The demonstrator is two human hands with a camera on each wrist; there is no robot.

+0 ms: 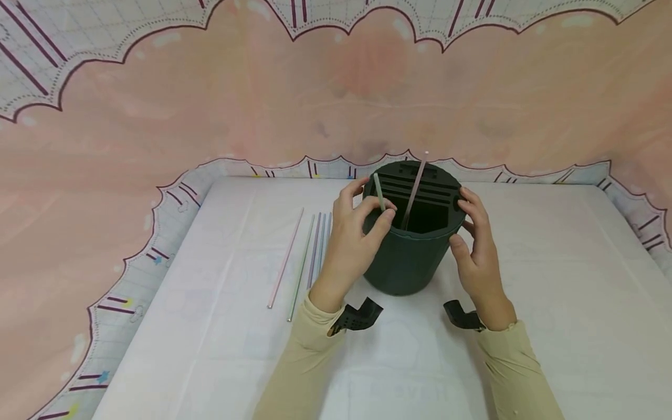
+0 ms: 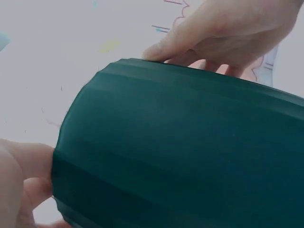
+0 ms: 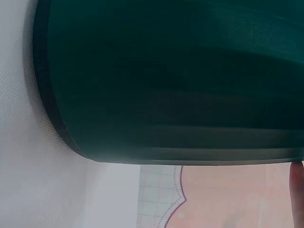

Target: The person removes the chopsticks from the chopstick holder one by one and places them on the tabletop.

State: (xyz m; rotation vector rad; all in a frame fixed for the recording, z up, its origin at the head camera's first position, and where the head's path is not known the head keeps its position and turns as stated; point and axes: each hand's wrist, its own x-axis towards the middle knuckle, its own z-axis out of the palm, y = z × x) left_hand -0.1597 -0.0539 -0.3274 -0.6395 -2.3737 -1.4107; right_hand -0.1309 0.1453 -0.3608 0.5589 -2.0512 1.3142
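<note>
A dark green round bin (image 1: 404,262) with a partly covered, slotted top stands upright on the white table. My left hand (image 1: 350,239) is at its left rim, pinching a pale green straw (image 1: 378,188) between thumb and forefinger over the opening. The straw's lower part is hidden. A pink straw (image 1: 417,182) leans inside the opening, its top sticking out above the rim. My right hand (image 1: 476,256) holds the bin's right side, fingertips at the rim and thumb on the wall. In the left wrist view the bin (image 2: 166,133) fills most of the picture.
Left of the bin, several thin straws lie roughly side by side on the table, among them a pink straw (image 1: 285,259), a green straw (image 1: 301,269) and a purple straw (image 1: 314,248). A patterned peach curtain (image 1: 315,105) hangs behind the table.
</note>
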